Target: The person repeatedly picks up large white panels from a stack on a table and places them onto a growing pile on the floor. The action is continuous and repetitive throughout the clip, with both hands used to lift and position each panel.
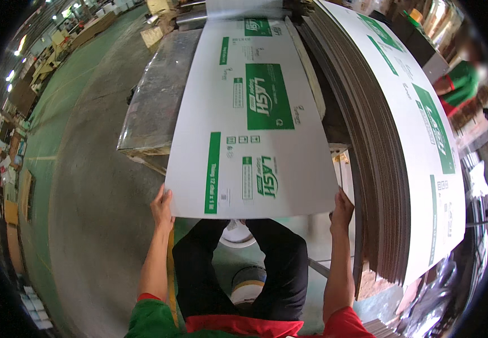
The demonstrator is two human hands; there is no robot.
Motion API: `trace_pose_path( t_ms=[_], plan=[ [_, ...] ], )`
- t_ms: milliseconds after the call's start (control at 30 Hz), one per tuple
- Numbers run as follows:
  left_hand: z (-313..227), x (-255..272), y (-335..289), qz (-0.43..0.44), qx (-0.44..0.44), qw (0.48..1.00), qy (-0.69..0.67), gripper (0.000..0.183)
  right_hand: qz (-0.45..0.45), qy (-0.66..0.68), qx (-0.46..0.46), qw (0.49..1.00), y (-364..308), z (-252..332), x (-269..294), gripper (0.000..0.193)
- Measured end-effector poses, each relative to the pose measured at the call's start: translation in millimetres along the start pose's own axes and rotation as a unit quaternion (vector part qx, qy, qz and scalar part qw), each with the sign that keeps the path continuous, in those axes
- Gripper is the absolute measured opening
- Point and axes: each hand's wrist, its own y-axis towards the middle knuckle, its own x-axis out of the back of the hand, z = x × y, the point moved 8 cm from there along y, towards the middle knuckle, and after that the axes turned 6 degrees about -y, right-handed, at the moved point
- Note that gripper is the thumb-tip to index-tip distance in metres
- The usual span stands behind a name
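A long white cardboard sheet with green printing (199, 169) stretches from a machine at the top down to just above my lap. My left hand (162, 207) grips its near left corner, the thumb along the edge. At the near right corner, my right hand (342, 209) is closed on the same sheet. Beyond, the sheet's far end runs under a metal roller (192, 20). To its right stands a tall stack of similar printed cardboard sheets (387, 225), their brown edges turned toward me.
A metal-topped table (162, 84) lies left of the sheet. Below it, between my legs, stands a bucket (248, 281). Another person (465, 81) in green and red is beyond the stack at right. Green and grey floor (92, 186) spreads to the left.
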Motion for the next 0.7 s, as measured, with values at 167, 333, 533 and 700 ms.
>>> trace_pose_path(
  t_ms=[167, 333, 533, 700],
  plan=[
    [-4, -37, 86, 0.048, -0.035, 0.997, 0.041, 0.058, -0.072, -0.032, -0.136, 0.988, 43, 24, -45, 0.043],
    [-61, -82, 65, 0.006, -0.350, 0.811, 0.469, 0.061, 0.152, -0.227, 0.237, 0.932, -94, 179, 1, 0.050],
    [-12, -181, -185, 0.385, -0.176, 0.883, 0.205, 0.034, -0.185, -0.733, 0.125, 0.643, -128, 205, 276, 0.067],
    [20, -300, -456, 0.590, 0.236, 0.761, -0.132, 0.058, -0.123, -0.456, 0.326, 0.819, -170, 140, 208, 0.067]
  ],
)
